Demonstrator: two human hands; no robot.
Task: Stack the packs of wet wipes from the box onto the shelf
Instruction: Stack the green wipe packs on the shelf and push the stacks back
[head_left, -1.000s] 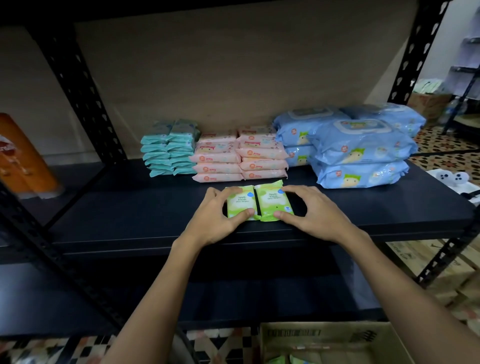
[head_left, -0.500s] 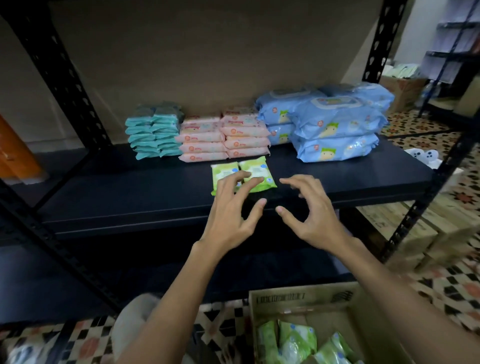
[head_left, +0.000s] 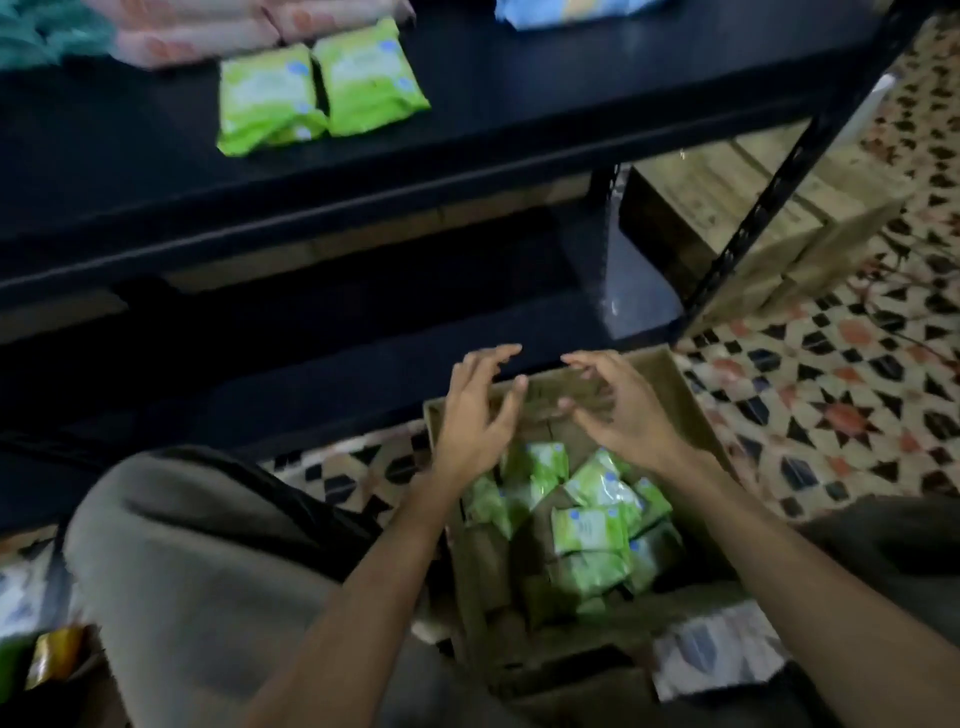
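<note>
Both hands have dropped off the shelf and now hover over the far end of the cardboard box on the floor; view has tilted down with them. Left hand and right hand are both empty, fingers spread and loosely curved, palms roughly facing each other, touching nothing I can see. Two green packs they were squaring up a second ago now sit released, side by side and touching, near the shelf's front edge, just in front of the pink packs. So that placement looks done and the cycle has reset to pickup. Remaining green wipes packs lie jumbled in the box, nearer than the hands, several tilted on edge; count unclear with the blur. Next call: reach down and back, one pack per hand. Loose foil packs overlapping may slip or drag a neighbour out.
</note>
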